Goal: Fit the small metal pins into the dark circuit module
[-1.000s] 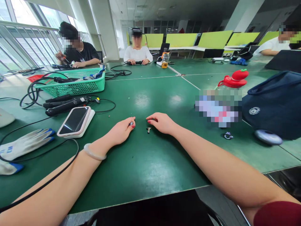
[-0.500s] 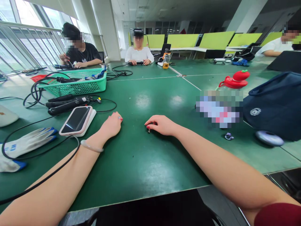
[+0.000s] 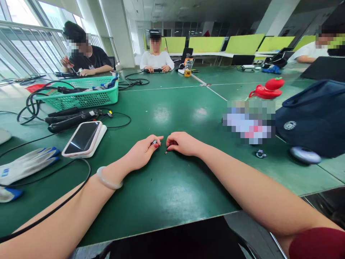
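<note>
In front of me, over the green table, my two hands are almost touching. My left hand is closed, thumb against the fingers, with a small silvery-grey piece showing between them; its kind is too small to make out. A pale bangle circles that wrist. My right hand is curled in a pinch with its side low over the tabletop. Just below its thumb tip shows a tiny reddish metallic piece, partly hidden by the fingers.
Left lie a phone, a glove, black cabled tools and a green basket. A cable crosses my left forearm. Right are a small shiny trinket, a rounded case and a navy bag. People sit across.
My left hand has moved right, up beside my right hand, and a silvery-grey piece now shows in its fingers. My right hand has barely moved; the tiny piece under it sits slightly lower and left.
</note>
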The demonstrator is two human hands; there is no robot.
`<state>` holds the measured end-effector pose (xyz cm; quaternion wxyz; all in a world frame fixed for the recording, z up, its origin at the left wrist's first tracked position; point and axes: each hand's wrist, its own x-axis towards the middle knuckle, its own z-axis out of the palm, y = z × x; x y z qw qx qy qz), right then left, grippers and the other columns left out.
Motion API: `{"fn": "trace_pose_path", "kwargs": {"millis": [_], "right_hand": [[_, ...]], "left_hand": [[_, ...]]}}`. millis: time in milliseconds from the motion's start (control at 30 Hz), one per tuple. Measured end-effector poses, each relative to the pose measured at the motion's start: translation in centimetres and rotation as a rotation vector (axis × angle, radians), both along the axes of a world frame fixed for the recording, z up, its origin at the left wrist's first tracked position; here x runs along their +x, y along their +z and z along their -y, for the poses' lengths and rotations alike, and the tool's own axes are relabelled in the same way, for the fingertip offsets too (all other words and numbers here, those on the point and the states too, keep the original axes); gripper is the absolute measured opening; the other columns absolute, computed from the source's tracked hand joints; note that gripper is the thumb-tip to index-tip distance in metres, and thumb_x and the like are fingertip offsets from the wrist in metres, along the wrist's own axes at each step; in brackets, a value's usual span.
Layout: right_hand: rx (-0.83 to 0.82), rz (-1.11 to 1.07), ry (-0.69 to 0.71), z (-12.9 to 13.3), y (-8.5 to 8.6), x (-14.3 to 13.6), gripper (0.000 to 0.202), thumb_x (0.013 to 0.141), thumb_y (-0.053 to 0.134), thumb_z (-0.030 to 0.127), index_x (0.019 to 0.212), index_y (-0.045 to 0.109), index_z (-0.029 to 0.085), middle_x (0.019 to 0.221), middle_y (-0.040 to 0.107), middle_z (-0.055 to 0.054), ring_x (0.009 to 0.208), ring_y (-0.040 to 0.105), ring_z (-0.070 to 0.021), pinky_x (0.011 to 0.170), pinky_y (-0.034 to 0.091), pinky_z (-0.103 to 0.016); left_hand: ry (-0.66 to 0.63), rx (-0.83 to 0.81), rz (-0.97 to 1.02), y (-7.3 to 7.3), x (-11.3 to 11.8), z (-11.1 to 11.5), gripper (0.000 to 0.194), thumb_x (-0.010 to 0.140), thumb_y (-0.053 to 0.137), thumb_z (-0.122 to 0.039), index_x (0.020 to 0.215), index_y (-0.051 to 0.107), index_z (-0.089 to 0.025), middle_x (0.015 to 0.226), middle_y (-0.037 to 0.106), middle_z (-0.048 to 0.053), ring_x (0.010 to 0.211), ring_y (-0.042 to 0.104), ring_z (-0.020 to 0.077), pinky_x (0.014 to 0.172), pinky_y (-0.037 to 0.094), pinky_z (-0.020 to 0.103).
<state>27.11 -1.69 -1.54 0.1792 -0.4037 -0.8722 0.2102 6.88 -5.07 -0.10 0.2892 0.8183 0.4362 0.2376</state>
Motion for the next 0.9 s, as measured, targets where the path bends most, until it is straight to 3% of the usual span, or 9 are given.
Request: {"fn": "trace_pose_path", "kwargs": {"millis": [167,333,600,767,900], "right_hand": [[0.116,-0.020,0.009,0.2,-0.3,-0.8,0.008,0.078,0.062,0.018,0.083,0.067,0.014,0.076,0.063,-0.003,0.072,0.053,-0.0117,0.070,0.040,-0.024],[0.057,-0.157,-0.057,0.3,-0.2,-0.8,0.013,0.079,0.060,0.017,0.088,0.070,0.018,0.078,0.064,-0.002,0.071,0.055,-0.0109,0.070,0.042,-0.024],[-0.085,-0.312,-0.139,0.1,0.4,0.1,0.022,0.081,0.049,0.011,0.082,0.069,0.018,0.078,0.061,0.000,0.061,0.054,-0.0076,0.065,0.043,-0.023],[-0.173,-0.379,-0.163,0.2,0.6,-0.2,0.022,0.083,0.044,0.015,0.083,0.066,0.016,0.061,0.054,0.002,0.056,0.050,-0.0083,0.059,0.040,-0.022],[-0.316,-0.504,-0.185,0.1,0.6,-0.4,0.027,0.087,0.036,0.016,0.087,0.063,0.016,0.052,0.047,0.005,0.048,0.042,-0.0075,0.051,0.034,-0.020]], "left_hand": [[-0.017,0.195,-0.117,-0.4,0.0,-0.5,0.024,0.084,0.043,-0.022,0.101,0.061,-0.022,0.119,0.058,0.005,0.110,0.051,0.0196,0.096,0.038,0.037],[0.086,0.246,-0.145,-0.4,-0.2,-0.9,0.030,0.083,0.045,-0.024,0.108,0.062,-0.023,0.094,0.060,0.004,0.083,0.056,0.0171,0.079,0.046,0.033],[0.139,0.093,0.047,-0.8,-0.5,-1.1,0.031,0.086,0.039,-0.024,0.108,0.061,-0.022,0.087,0.066,0.002,0.071,0.060,0.0132,0.076,0.049,0.030],[0.137,-0.002,0.204,-1.0,-0.5,-1.2,0.032,0.086,0.041,-0.025,0.112,0.059,-0.019,0.093,0.066,0.005,0.074,0.062,0.0124,0.077,0.051,0.029],[0.118,-0.017,0.184,-0.8,-0.4,-1.0,0.033,0.085,0.044,-0.025,0.114,0.058,-0.018,0.088,0.068,0.005,0.077,0.065,0.0147,0.079,0.051,0.032]]}}
